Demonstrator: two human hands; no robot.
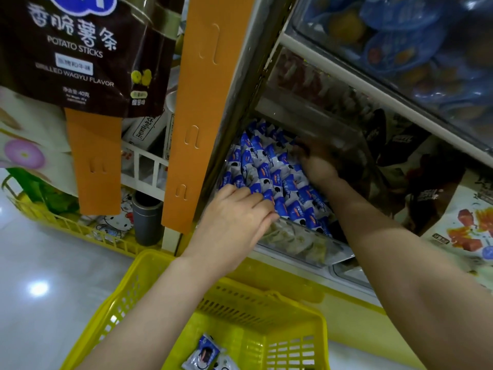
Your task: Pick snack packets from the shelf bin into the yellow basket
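A clear shelf bin [301,245] holds several blue-and-white snack packets [269,169]. My left hand [237,217] lies on the packets at the bin's near left, its fingers bent into the pile. Deeper in the bin my right hand [316,162] reaches among the packets, blurred and in shadow, so its grasp is unclear. Below, the yellow basket [296,319] stands on the floor with two or three of the same packets [206,355] in its bottom.
An orange display strip [197,110] hangs left of the bin, with a brown potato-sticks bag [85,54] beside it. A second yellow basket [80,231] and a grey cylinder [146,217] stand at the left. More snack bags fill the shelves on the right [426,182].
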